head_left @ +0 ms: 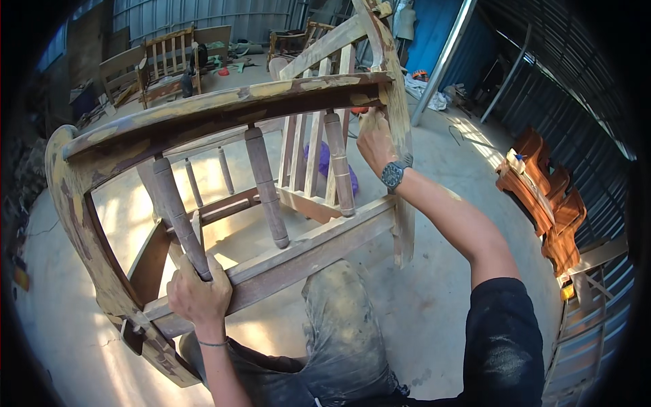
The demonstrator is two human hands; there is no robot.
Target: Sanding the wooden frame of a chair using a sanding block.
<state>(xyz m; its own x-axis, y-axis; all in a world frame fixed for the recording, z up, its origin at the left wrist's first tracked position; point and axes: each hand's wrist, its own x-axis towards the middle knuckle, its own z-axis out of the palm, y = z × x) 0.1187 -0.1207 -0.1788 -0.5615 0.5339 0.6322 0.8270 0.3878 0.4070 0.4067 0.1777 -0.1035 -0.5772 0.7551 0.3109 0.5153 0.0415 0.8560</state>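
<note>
A wooden chair frame (315,259) with patchy, worn finish stands tilted before me. My left hand (200,292) grips the lower end of the leftmost turned spindle (175,203), just above the lower side rail. Two more turned spindles, a middle one (265,188) and a right one (339,163), run between the armrest (244,94) and that rail. My right hand (376,140), with a watch at its wrist, is raised at the armrest's right end, against the inner side of the back post (399,122). Its fingers are bent; whether they hold something small is hidden.
Reddish-brown carved wooden parts (552,198) lie at the right by the corrugated wall. A metal post (445,61) rises at the upper right. Other wooden chair frames (165,56) stand at the back left. A purple thing (320,157) lies on the floor behind the slats.
</note>
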